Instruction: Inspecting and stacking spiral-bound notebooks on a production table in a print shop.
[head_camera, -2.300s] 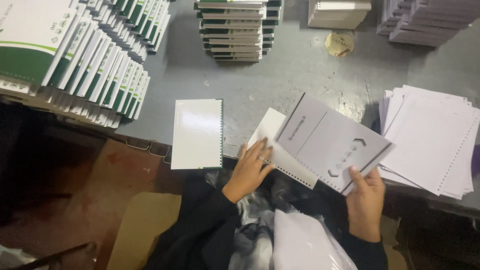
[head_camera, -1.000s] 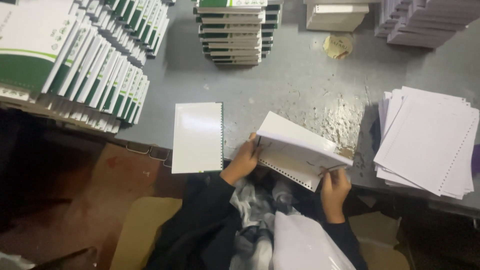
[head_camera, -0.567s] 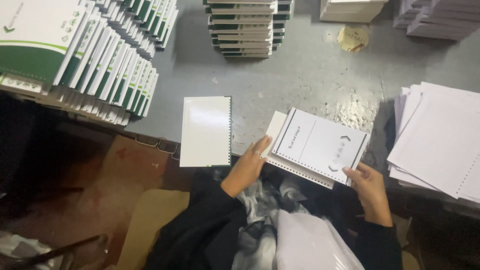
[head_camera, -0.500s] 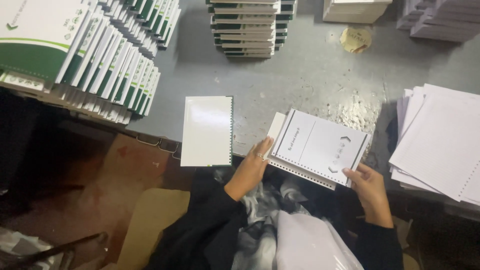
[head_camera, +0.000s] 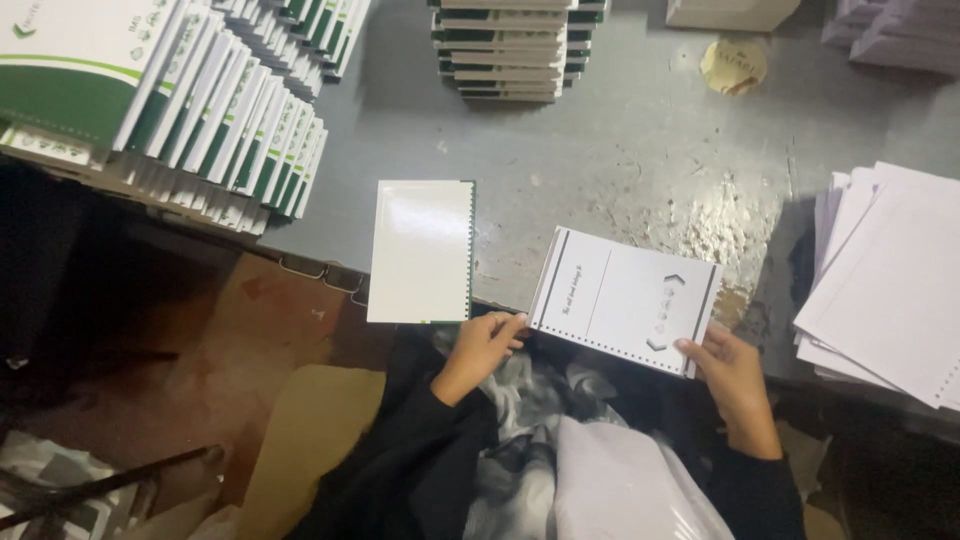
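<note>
Both my hands grip one punched white sheet stack (head_camera: 622, 300) at the table edge: left hand (head_camera: 484, 345) pinching its near-left corner, right hand (head_camera: 733, 372) its near-right. Just beyond my left lies a glossy white cover (head_camera: 421, 251).

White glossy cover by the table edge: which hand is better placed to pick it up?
Probably the left. The left hand sits just below the cover, while the right hand grips the printed sheets farther away.
</note>
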